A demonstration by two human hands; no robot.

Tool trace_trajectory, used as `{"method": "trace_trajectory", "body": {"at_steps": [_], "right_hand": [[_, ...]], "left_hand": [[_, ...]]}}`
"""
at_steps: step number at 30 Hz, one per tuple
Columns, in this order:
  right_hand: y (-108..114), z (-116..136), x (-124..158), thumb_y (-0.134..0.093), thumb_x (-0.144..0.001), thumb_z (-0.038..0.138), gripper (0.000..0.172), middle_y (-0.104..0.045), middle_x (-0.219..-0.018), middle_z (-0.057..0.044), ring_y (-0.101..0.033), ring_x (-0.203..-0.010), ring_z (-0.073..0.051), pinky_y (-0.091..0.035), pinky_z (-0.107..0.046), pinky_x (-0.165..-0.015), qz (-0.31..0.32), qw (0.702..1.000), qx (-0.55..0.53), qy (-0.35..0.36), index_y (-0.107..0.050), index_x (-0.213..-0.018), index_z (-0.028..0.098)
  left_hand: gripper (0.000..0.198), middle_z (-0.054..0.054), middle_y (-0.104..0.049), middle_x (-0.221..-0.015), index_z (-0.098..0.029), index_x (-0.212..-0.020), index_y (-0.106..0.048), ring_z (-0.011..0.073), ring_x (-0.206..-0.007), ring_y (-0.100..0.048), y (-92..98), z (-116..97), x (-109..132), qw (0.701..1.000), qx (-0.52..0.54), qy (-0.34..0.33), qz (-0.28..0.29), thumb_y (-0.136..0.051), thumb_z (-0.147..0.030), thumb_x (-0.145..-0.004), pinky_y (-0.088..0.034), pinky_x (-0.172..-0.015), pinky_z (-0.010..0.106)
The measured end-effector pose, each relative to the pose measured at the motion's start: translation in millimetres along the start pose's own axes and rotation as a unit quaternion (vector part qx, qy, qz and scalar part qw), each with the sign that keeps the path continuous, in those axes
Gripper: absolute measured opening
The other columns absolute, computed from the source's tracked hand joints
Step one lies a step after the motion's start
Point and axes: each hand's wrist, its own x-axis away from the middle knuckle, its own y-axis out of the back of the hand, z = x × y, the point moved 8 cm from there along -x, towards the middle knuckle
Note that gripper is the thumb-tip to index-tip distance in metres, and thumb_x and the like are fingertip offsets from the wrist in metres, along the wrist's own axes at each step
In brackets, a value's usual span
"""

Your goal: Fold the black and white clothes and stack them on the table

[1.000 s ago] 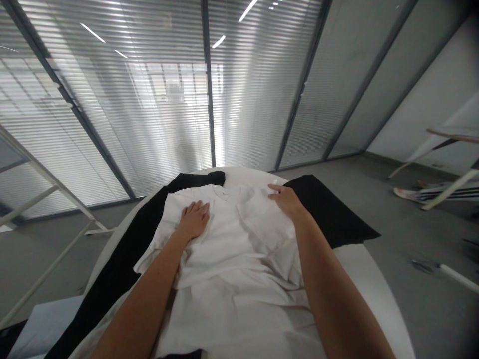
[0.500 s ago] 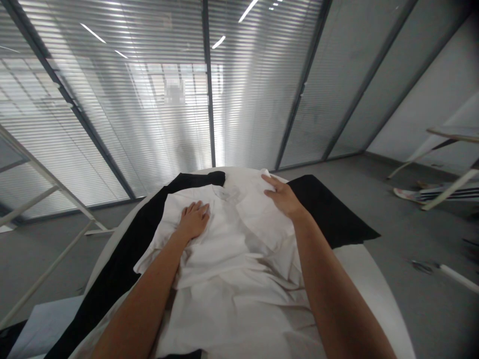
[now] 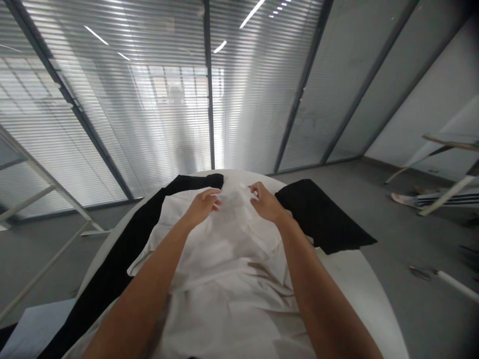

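Both hands up at the far edge of the round white counter, working the neck end of a white shirt.

Left hand: fingers curled, tips pinched on the shirt fabric near the collar, left of centre. Grip closed on cloth.

Right hand: same thing mirrored, thumb and forefinger pinching a small bit of white fabric just right of the collar. Grip closed on cloth.

The two hands are near each other, a short gap between them, with the collar area bunched in that gap. Can't tell whether the cloth there is lifted off the counter or just rucked up.

The shirt lies lengthwise down the middle of the counter, collar toward the far edge, body running to the near edge under both forearms. Wrinkled across the middle, and its left side flares out toward the left edge.

Under and beside it: black garment running along the counter's left side from the far edge down to the near left. Another black piece spread at the right, draped over the right edge. The white shirt overlaps the left one.

Beyond the far edge is a glass wall with blinds. Grey floor to the right.
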Motion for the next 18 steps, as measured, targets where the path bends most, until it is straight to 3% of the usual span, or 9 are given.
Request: {"method": "trace_trajectory", "body": {"at_steps": [4, 8, 13, 16, 18], "right_hand": [[-2.6, 11.4, 1.6, -0.046, -0.071, 0.014, 0.031, -0.061, -0.102, -0.007, -0.058, -0.086, -0.020, -0.044, -0.034, -0.081, 0.018, 1.000, -0.008, -0.004, -0.037, -0.100, 0.022], [-13.7, 26.3, 3.9, -0.044, -0.074, 0.012, 0.028, -0.060, -0.101, -0.005, -0.056, -0.086, -0.018, -0.042, -0.031, -0.079, 0.080, 0.996, -0.013, 0.024, -0.034, -0.098, 0.023], [-26.5, 35.0, 6.9, -0.047, -0.077, 0.014, 0.024, -0.057, -0.098, -0.004, -0.054, -0.086, -0.018, -0.041, -0.029, -0.076, 0.119, 0.991, 0.052, 0.011, -0.038, -0.098, 0.023], [-21.6, 30.9, 9.2, -0.053, -0.076, 0.018, 0.025, -0.056, -0.106, -0.008, -0.054, -0.091, -0.019, -0.040, -0.029, -0.077, 0.131, 0.985, 0.110, -0.024, -0.042, -0.098, 0.021], [-15.3, 23.0, 13.8, -0.055, -0.077, 0.022, 0.026, -0.058, -0.104, -0.010, -0.056, -0.088, -0.020, -0.040, -0.029, -0.073, 0.176, 0.970, 0.154, -0.065, -0.045, -0.100, 0.020]], "left_hand": [[0.047, 0.002, -0.067, -0.071, -0.019, -0.134, -0.051, 0.0111, -0.053, -0.058, -33.3, -20.0, -16.9, 0.998, 0.040, 0.003, 0.049, -0.045, -0.031, -0.089, -0.050, -0.058, 0.025], [0.045, 0.002, -0.065, -0.069, -0.019, -0.131, -0.053, 0.0111, -0.053, -0.058, -53.2, -14.7, -22.5, 0.996, 0.080, -0.007, 0.037, -0.044, -0.033, -0.089, -0.047, -0.053, 0.023], [0.023, 0.003, -0.066, -0.073, -0.016, -0.092, -0.066, 0.0090, -0.050, -0.056, -53.2, 5.7, -24.3, 0.996, 0.088, -0.011, -0.011, -0.047, -0.022, -0.080, -0.044, -0.048, 0.020], [0.017, 0.001, -0.064, -0.071, -0.017, -0.084, -0.064, 0.0093, -0.050, -0.057, -44.6, 11.5, -26.4, 0.995, 0.089, -0.021, -0.045, -0.050, -0.022, -0.076, -0.042, -0.046, 0.019], [0.016, 0.000, -0.063, -0.071, -0.017, -0.084, -0.064, 0.0095, -0.050, -0.058, -39.5, 13.3, -26.7, 0.993, 0.095, -0.023, -0.062, -0.052, -0.024, -0.076, -0.042, -0.045, 0.019]]}}
